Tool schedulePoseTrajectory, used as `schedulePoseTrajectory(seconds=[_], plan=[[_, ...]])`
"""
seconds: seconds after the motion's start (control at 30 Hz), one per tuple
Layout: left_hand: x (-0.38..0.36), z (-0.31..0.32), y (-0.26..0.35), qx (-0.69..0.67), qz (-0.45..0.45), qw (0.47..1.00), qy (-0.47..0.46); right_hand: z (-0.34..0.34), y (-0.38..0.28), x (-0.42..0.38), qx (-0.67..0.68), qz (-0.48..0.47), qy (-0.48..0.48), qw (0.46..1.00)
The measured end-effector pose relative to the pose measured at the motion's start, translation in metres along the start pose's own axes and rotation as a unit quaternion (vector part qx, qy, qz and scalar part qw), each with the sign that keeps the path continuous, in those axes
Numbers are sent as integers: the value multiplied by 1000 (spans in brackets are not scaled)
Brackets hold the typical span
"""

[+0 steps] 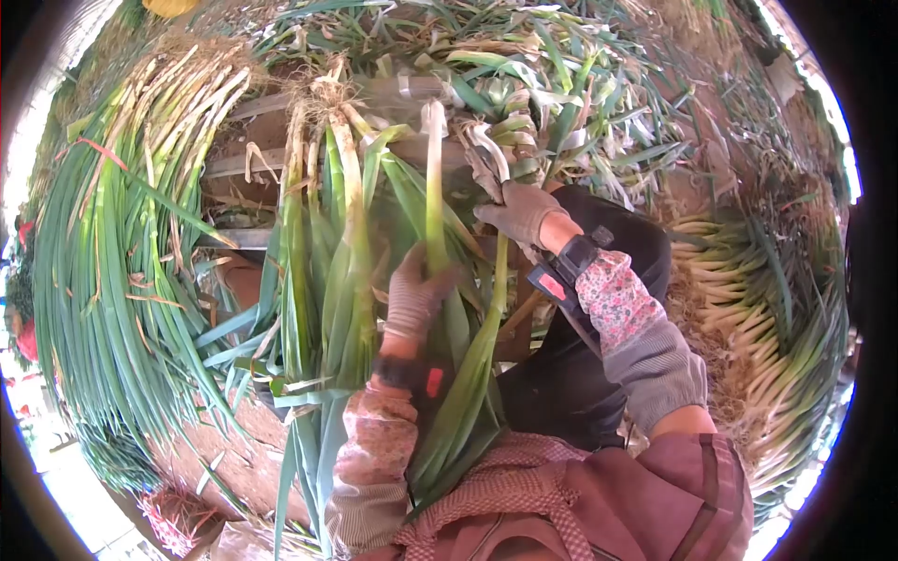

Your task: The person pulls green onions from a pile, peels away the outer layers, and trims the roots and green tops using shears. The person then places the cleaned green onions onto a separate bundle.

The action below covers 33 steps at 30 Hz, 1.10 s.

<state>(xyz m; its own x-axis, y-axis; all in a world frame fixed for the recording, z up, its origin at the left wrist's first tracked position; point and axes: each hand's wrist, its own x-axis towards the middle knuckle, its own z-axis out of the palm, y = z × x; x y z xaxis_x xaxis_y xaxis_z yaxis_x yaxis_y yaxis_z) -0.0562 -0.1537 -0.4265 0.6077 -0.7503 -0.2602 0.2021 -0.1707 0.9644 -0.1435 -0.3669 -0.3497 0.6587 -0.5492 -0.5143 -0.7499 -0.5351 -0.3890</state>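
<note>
My left hand (419,285), in a striped glove, is closed round the green part of a leek (435,187) whose white end points away from me. My gloved right hand (517,213) is closed around the pale stem of a second leek (492,150), its leaves hanging down toward my lap. More leeks with brown roots (354,206) lie just left of my left hand, across a slatted wooden rack (253,165). A dark strap with a red-marked device is on each wrist.
A large bundle of green leeks (112,252) fills the left side. Stripped leaves (599,122) are heaped at the top. On the right, trimmed leeks (748,318) lie in a row on the ground. My bent knee (627,234) is beside the rack.
</note>
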Motion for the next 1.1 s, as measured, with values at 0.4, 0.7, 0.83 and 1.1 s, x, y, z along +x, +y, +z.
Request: schedulePoseTrajectory(seconds=[0.4, 0.7, 0.83, 1.1], plan=[[-25, 7, 43, -155, -58, 986, -17, -6, -7, -27, 2, -28, 45, 999], [13, 28, 4, 203, 44, 977, -54, -30, -2, -79, -42, -69, 30, 996], [20, 14, 19, 357, 63, 931, 33, -29, -1, -81, -86, -134, -4, 987], [95, -16, 18, 444, -4, 883, 155, -29, -17, -54, -162, -142, -47, 975]])
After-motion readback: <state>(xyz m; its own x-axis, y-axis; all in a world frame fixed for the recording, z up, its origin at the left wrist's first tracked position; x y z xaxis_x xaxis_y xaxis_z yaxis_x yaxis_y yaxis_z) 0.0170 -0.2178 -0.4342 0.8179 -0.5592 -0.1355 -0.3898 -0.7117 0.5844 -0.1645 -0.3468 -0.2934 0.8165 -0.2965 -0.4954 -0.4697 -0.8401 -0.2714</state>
